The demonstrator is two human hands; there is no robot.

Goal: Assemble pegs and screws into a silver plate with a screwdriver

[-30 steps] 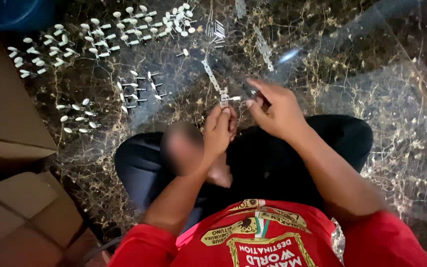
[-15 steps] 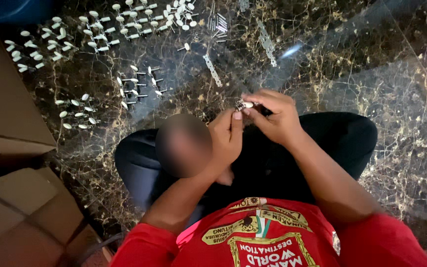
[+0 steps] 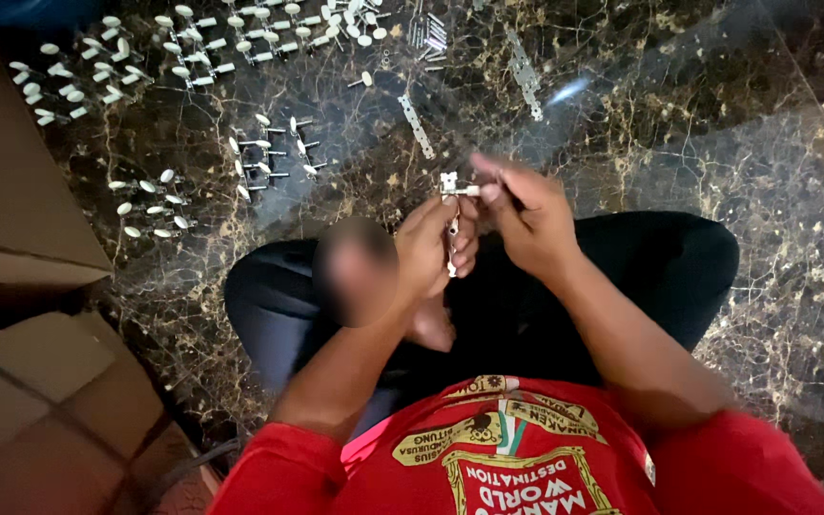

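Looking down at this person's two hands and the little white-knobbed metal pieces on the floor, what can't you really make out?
- Small part between left hand and right hand: too small and blurred to identify.
- Right hand's grip: fingers cover it.
- Patch by the left hand: blurred out.
- Cardboard boxes: cut by the left edge.
- Floor pieces: too small for detail.

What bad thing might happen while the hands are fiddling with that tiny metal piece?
The small metal part is pinched only at the fingertips of the left hand and right hand, so it might slip and fall. On the dark speckled marble floor it could be hard to spot. It could also land among the white-knobbed pegs laid in neat groups and scatter them.
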